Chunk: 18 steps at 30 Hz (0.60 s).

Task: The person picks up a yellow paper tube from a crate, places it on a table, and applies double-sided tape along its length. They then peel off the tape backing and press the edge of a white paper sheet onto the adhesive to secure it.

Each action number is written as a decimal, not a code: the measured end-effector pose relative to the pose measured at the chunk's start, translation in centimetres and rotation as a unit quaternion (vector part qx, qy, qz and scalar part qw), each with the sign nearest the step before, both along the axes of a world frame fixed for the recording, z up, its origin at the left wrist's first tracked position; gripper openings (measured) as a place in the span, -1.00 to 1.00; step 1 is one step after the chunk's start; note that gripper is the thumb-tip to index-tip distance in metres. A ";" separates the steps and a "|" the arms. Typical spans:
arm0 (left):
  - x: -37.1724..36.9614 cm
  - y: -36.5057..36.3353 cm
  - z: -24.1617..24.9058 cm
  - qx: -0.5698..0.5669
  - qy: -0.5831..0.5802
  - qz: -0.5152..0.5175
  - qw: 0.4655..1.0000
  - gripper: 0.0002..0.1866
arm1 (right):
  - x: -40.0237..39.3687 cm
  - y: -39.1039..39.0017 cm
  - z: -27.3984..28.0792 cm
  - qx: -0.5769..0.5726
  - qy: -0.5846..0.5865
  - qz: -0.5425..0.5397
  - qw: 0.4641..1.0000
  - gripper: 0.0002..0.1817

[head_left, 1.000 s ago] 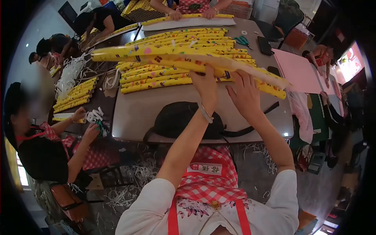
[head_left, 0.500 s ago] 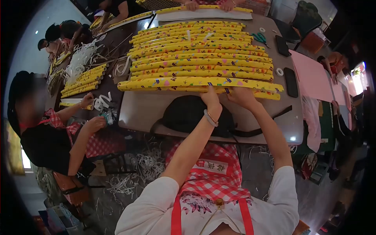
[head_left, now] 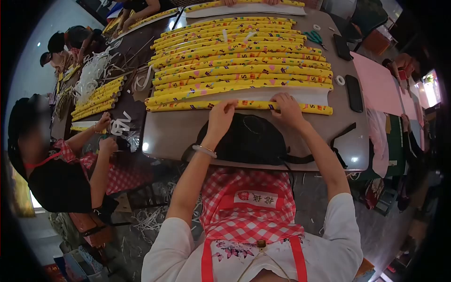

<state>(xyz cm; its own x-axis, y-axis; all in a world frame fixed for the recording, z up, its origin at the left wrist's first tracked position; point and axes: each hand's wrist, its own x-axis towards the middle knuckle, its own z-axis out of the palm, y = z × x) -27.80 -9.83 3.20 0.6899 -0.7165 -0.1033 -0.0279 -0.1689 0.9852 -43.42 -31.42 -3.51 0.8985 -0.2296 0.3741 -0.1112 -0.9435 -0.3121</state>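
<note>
A yellow patterned roll of wrapping paper (head_left: 256,105) lies along the near side of the table, a strip of its white underside (head_left: 307,95) showing behind it. My left hand (head_left: 221,117) is closed at the middle of this roll, fingertips pressed together on it. To the right, my right hand (head_left: 288,110) grips the same roll with bent fingers and thumb. Several more yellow rolls (head_left: 244,70) lie side by side just beyond. A black cap-like bag (head_left: 246,141) with a strap sits under and between my wrists.
Teal scissors (head_left: 314,36), a white tape roll (head_left: 340,80) and two black phones (head_left: 353,94) are on the right side. At left, a person (head_left: 51,174) in a checked apron works beside a stack of short yellow rolls (head_left: 98,98) and white strips (head_left: 94,70). Other people work around the tables.
My left hand has moved left along the roll, and my right hand has shifted slightly. The front paper's loose edge has opened, and more of its white underside shows.
</note>
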 end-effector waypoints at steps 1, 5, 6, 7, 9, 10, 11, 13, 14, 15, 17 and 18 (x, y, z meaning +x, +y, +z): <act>1.2 0.1 -1.1 0.099 -0.236 -0.047 0.966 -0.73 | 0.0 0.1 -0.3 0.003 0.001 -0.004 1.000 -0.59; 4.7 -1.3 -4.0 0.094 -0.459 -0.075 0.880 -0.81 | 0.0 0.3 -0.1 0.021 0.026 -0.034 0.999 -0.59; 5.0 -1.7 -3.8 0.097 -0.455 -0.082 0.882 -0.86 | 0.0 0.2 0.2 0.035 0.032 -0.019 0.999 -0.58; 5.3 -1.8 -3.5 0.093 -0.455 -0.087 0.882 -0.86 | 0.0 0.2 0.5 0.034 0.033 -0.025 0.999 -0.58; 5.5 -1.5 -3.2 0.106 -0.460 -0.166 0.866 -0.84 | -0.2 0.8 0.9 0.053 0.037 -0.020 0.998 -0.58; 5.6 -1.5 -3.2 0.104 -0.459 -0.171 0.866 -0.84 | -0.4 1.0 1.1 0.054 0.039 -0.025 0.997 -0.58; 5.7 -1.4 -3.2 0.125 -0.409 -0.186 0.885 -0.81 | -0.6 1.2 1.2 0.059 0.040 -0.019 0.997 -0.60; 5.9 -1.1 -3.7 0.145 -0.357 -0.206 0.899 -0.79 | -1.0 1.6 1.6 0.065 0.043 -0.018 0.997 -0.63; 5.9 -1.0 -4.1 0.132 -0.358 -0.192 0.904 -0.76 | -1.2 1.8 1.8 0.055 0.046 -0.018 0.997 -0.62; 5.6 -0.9 -3.8 0.119 -0.358 -0.179 0.909 -0.72 | -1.4 1.9 2.0 0.045 0.051 -0.018 0.997 -0.62; 5.5 -0.7 -2.9 0.171 -0.371 -0.221 0.886 -0.69 | -1.5 2.2 2.4 0.080 0.090 -0.024 0.992 -0.61; 5.5 -0.9 -2.3 0.223 -0.386 -0.257 0.857 -0.66 | -1.5 2.3 2.6 0.114 0.126 -0.026 0.985 -0.60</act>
<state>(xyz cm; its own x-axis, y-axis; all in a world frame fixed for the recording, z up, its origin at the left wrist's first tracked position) -22.26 -10.75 0.93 0.2809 -0.9543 -0.1019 -0.8261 -0.2944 0.4805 -44.95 -29.16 -0.91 0.9413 -0.3292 0.0741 -0.2579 -0.8434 -0.4714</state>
